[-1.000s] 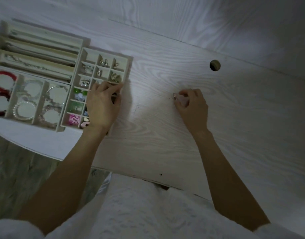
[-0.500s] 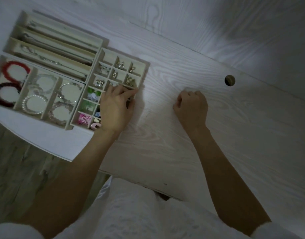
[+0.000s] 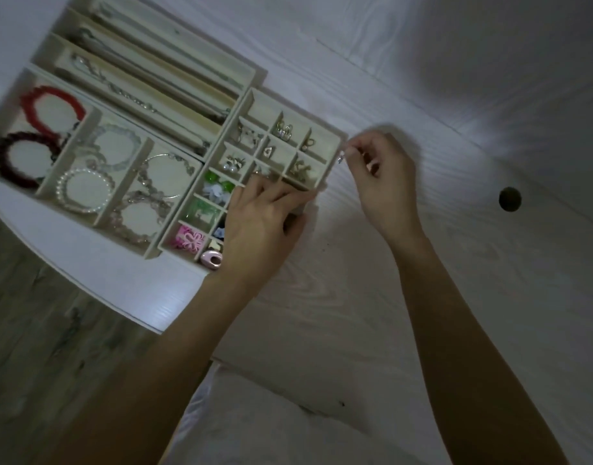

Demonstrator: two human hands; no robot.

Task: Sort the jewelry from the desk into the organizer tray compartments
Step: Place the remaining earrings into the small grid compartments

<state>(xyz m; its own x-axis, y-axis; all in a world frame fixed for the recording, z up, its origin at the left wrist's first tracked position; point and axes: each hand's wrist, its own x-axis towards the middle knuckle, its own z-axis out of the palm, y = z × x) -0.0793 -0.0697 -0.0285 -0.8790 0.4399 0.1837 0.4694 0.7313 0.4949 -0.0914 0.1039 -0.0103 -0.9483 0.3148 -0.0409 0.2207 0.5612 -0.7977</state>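
We pinch a small earring (image 3: 341,159) between the fingers (image 3: 354,150) of our right hand (image 3: 384,182), just beside the tray (image 3: 335,139) at its right rim, above the counter (image 3: 422,280). Our left hand (image 3: 259,226) rests on the tray's near right corner, fingers straight and close together, steadying it. We judge the step to be carrying the earring to a small compartment. Next we must bring it over the rim, choose a cell, likely beside the other earrings (image 3: 285,130), and release it there. We can read no brands, labels or writing anywhere.
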